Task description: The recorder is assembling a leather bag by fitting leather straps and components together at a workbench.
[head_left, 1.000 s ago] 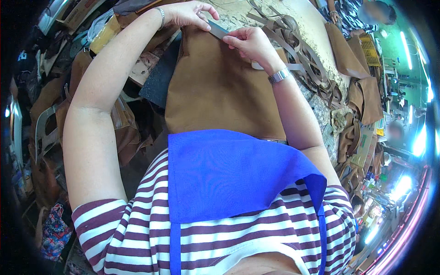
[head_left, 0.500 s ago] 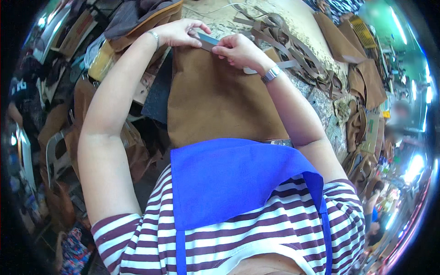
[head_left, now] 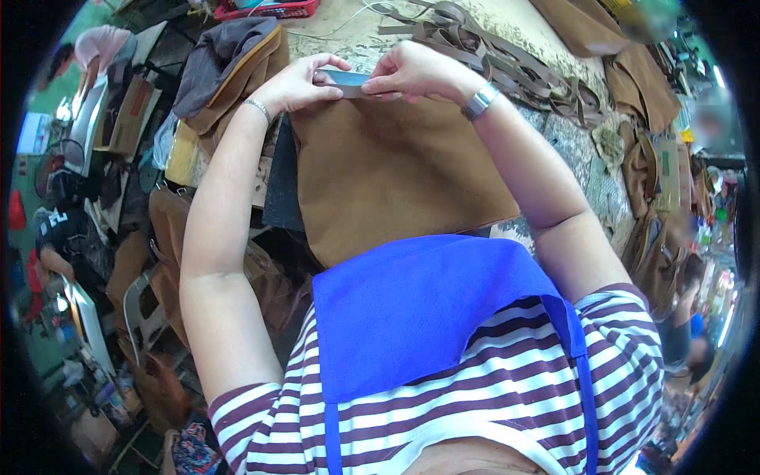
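A short length of flat grey strip stretches between my two hands along the far edge of a large brown fabric panel. It is folded, with a bluish-lit face above and a grey band below. My left hand grips its left end, thumb below and fingers above. Close by, my right hand pinches the other end between thumb and fingers. The panel lies over the table's near side and reaches toward my blue apron. Whether the strip is fixed to the panel cannot be made out.
A heap of grey-brown straps lies at the back right of the table. A dark bag with orange trim stands at the back left, near a red basket. Brown pieces line the right side. Another person is far left.
The whole view has shifted, moving my arms and the panel rightward in the picture. The strip has turned from slanting to nearly level. The pale strip end by my right wrist no longer shows.
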The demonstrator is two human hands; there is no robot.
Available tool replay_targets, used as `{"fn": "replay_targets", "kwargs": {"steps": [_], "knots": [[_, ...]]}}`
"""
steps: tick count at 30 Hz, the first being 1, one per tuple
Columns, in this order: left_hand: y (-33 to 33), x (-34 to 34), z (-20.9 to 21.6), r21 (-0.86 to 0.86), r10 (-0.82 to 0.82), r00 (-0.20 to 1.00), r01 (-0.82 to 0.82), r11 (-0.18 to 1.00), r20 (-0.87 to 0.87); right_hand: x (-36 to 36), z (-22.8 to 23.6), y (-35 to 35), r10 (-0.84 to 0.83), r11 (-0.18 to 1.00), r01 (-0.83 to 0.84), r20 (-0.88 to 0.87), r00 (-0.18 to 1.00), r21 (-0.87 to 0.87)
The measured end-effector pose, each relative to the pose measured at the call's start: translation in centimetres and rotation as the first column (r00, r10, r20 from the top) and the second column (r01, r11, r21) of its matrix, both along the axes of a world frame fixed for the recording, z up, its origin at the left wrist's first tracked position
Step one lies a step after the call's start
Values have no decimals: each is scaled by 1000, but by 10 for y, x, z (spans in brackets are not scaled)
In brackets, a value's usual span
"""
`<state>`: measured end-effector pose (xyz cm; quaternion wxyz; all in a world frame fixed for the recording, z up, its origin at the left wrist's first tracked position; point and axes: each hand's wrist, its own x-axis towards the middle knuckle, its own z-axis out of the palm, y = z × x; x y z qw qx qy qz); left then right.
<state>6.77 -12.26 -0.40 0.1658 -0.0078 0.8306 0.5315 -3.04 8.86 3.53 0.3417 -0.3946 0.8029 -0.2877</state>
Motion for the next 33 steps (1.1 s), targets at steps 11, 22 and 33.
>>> {"fn": "replay_targets", "kwargs": {"steps": [11, 22, 33], "knots": [[5, 0, 6, 77, 96, 995, -98, 992, 29, -8, -16, 17, 30, 994, -47, -161, 986, -103], [8, 2, 12, 34, 69, 998, -69, 997, 3, -11, -36, 19, 51, 997, -61, -194, 980, -48], [16, 1, 11, -273, 53, 998, -56, 960, -20, -14, -44, 11, 101, 994, -105, -178, 979, -18]]}}
